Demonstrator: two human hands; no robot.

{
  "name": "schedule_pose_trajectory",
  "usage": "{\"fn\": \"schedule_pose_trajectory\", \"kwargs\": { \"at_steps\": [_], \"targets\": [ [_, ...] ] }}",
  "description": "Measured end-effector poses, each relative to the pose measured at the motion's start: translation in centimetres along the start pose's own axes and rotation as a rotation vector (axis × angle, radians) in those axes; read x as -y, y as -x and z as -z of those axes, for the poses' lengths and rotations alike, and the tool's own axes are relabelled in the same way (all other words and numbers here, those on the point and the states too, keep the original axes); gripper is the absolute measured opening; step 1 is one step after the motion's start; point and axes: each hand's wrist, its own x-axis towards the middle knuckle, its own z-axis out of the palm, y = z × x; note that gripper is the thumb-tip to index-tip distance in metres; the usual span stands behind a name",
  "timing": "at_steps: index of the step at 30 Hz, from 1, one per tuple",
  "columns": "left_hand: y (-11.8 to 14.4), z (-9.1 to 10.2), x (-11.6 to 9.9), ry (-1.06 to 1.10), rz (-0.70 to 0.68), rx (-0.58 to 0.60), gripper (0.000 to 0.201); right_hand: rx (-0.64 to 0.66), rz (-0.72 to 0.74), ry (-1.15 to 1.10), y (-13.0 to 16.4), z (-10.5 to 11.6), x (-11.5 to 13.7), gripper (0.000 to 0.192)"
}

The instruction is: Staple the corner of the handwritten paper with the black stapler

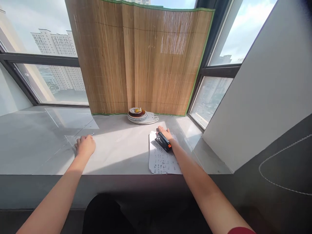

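Observation:
On the left of the sill my left hand (85, 145) is closed, its fingers curled in. A tiny pale tip shows by its thumb, too small to name. My right hand (165, 132) lies over the far edge of a sheet of handwritten paper (162, 162), thumb and fingers stretched apart. A black stapler (162, 141) with an orange patch rests on the paper, right against the near left side of that hand and wrist. Part of the paper is hidden under my right forearm.
A stack of plates (137, 116) stands at the back of the grey window sill (117, 152), before a bamboo blind (146, 65). Windows flank the blind. A slanted white wall (255, 81) and a beaded cord (262, 175) are on the right.

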Motion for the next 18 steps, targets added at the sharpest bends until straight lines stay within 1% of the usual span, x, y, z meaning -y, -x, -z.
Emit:
{"fn": "schedule_pose_trajectory", "kwargs": {
  "at_steps": [1, 2, 5, 6, 8, 10, 12, 14, 16, 18],
  "targets": [
    [-0.2, -0.6, 0.8, -0.051, 0.064, 0.014, 0.037, 0.068, 0.029, 0.007, -0.4, -1.5, 1.6, 0.047],
    [-0.2, -1.3, 1.2, -0.087, 0.067, 0.005, 0.039, 0.125, 0.060, 0.014, -0.8, -3.0, 3.4, 0.048],
    [0.1, -2.6, 0.9, -0.132, 0.005, -0.012, 0.040, 0.250, 0.159, 0.032, -1.6, -8.0, 9.6, 0.052],
    [0.1, -2.8, 0.7, -0.138, -0.005, -0.012, 0.039, 0.289, 0.200, 0.079, -1.8, -9.6, 11.6, 0.056],
    [0.0, -2.7, 0.4, -0.144, -0.010, -0.002, 0.038, 0.325, 0.227, 0.132, -1.8, -12.2, 15.3, 0.061],
    [-0.1, -2.4, 0.4, -0.144, -0.009, 0.008, 0.036, 0.342, 0.247, 0.127, -1.6, -13.9, 18.1, 0.065],
    [0.0, -2.0, 0.3, -0.138, 0.000, 0.019, 0.034, 0.338, 0.262, 0.115, -1.3, -14.7, 19.8, 0.067],
    [0.1, -1.8, 0.3, -0.131, 0.007, 0.027, 0.033, 0.327, 0.264, 0.114, -0.9, -14.5, 20.1, 0.069],
    [0.2, -1.8, 0.3, -0.119, 0.009, 0.031, 0.033, 0.327, 0.258, 0.122, -0.5, -13.7, 19.3, 0.069],
    [0.2, -1.8, 0.4, -0.104, 0.011, 0.034, 0.033, 0.329, 0.251, 0.144, -0.1, -12.2, 17.6, 0.067]
  ]
}}
